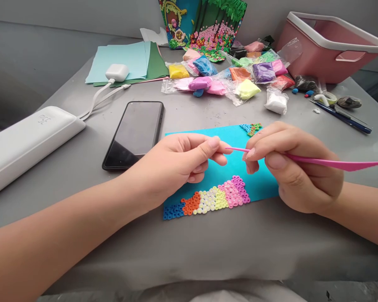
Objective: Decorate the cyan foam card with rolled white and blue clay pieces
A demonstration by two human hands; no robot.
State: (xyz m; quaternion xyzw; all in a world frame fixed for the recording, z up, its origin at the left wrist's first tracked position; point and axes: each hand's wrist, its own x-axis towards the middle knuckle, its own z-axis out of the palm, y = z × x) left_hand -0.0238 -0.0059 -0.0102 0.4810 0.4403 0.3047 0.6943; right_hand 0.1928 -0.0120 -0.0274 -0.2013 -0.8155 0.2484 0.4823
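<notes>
turquoise sheet: head view; a foam-like sheet lying flat on the grey desk, just in front of the person, partly under both hands.
bead rows: small clay rings pressed onto the sheet's near edge, running blue, orange, cream, yellow, pink to magenta from left to right.
corner patch: a smaller cluster of blue, orange and green rings at the sheet's far right corner.
pink tool: a thin plastic modelling stick, held nearly level above the sheet, its flat blade end pointing right, its fine tip pointing left.
right hand: fingers closed around the pink tool near its thin end, thumb pressed on the shaft.
left hand: thumb and forefinger pinched together at the tool's tip; whether a bit of clay sits between them cannot be told.
phone: black, screen dark, lying just left of the sheet.
power bank: white, at the left edge of the desk, cabled to a white charger that rests on coloured paper sheets.
clay packets: many small clear bags of coloured clay, spread behind the sheet.
pink box: open, white-rimmed, at the far right.
clay picture: a colourful relief standing upright at the back.
</notes>
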